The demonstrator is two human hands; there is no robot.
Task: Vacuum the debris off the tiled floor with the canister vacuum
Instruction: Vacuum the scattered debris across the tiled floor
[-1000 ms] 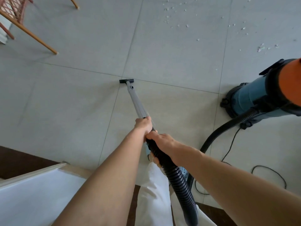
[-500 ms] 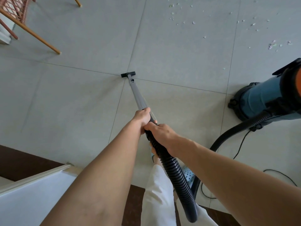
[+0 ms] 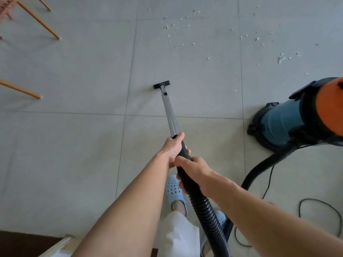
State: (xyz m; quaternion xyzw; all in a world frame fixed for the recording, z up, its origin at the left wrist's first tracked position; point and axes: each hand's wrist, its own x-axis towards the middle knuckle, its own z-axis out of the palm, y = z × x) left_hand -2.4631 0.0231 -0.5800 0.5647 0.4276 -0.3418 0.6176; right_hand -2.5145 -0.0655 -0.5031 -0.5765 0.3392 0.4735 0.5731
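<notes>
Blue canister vacuum with the orange top (image 3: 282, 125) sits on the grey tiled floor (image 3: 74, 145) by its right edge. Both hands are wrapped round the black ribbed hose (image 3: 204, 206): left hand (image 3: 173, 147) up front, right hand (image 3: 194, 169) just behind, touching. The grey metal wand (image 3: 170, 115) runs to a small black nozzle (image 3: 161, 84) flat on a tile, well short of the scattered white debris (image 3: 176, 32) near the far edge.

Soft, even daylight fills my view, bright without glare. The tiled floor (image 3: 74, 154) reads pale grey-green. My forearms throw only faint shadows. Wide-angle distortion bends the grout lines and swells the canister vacuum (image 3: 297, 115) at the right edge. Focus is fairly sharp throughout.
</notes>
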